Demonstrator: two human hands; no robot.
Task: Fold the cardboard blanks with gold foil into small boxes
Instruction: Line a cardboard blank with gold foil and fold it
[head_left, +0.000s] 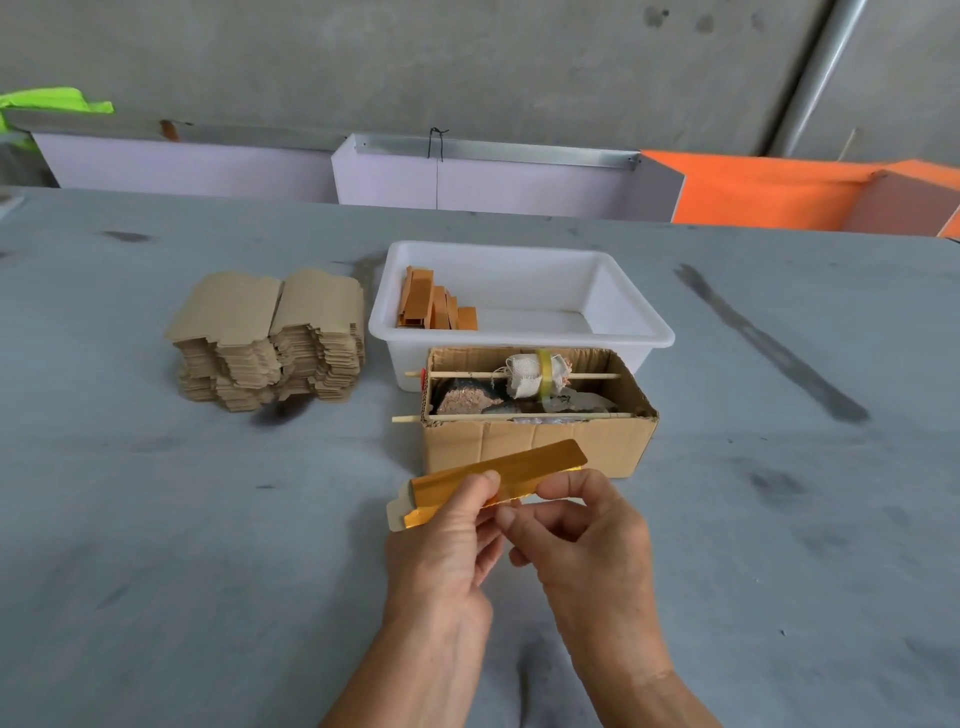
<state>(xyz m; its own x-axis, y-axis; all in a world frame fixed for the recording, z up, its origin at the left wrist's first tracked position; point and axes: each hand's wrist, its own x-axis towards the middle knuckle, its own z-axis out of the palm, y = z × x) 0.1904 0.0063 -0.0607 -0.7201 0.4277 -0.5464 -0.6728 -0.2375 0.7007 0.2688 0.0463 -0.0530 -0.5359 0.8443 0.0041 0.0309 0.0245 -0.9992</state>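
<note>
A long cardboard blank with gold foil (524, 465) is held above the grey table, its foil side up and its plain tab at the left end. My left hand (447, 545) pinches it near the middle with thumb on top. My right hand (582, 530) pinches its lower edge just to the right. A tall stack of plain brown blanks (270, 338) stands at the left. Several folded gold boxes (436, 306) lie in the left part of a white plastic tub (644, 332).
A brown carton (535, 447) sits just beyond my hands, holding a cloth-wrapped roller on a stick (535, 374), a second stick and dark lumps. Lilac and orange bins (483, 182) line the table's far edge below a concrete wall.
</note>
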